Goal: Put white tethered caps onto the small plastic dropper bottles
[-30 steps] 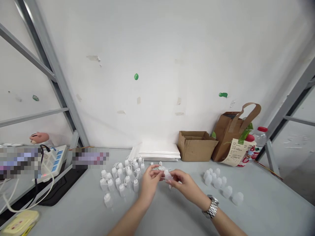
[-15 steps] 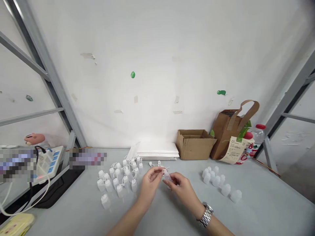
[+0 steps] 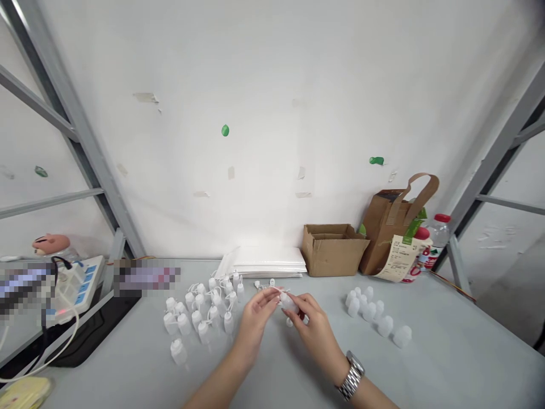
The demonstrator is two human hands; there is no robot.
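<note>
The small translucent bottle (image 3: 289, 304) sits at lower centre, body pinched by the right hand (image 3: 314, 321), neck area pinched by the left hand (image 3: 257, 319). Light, even pressure should avoid denting it; work between the capped bottles (image 3: 203, 331), lower left, and frosted bottles (image 3: 385, 326), lower right.

Small bottle (image 3: 290, 303) partly behind fingers (image 3: 303, 301)

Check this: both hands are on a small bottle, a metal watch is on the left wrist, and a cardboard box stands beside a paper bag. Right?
Not quite: the head view shows the metal watch on the right wrist, not the left. The left hand and right hand are both on a small bottle, and the cardboard box stands beside the paper bag.
</note>
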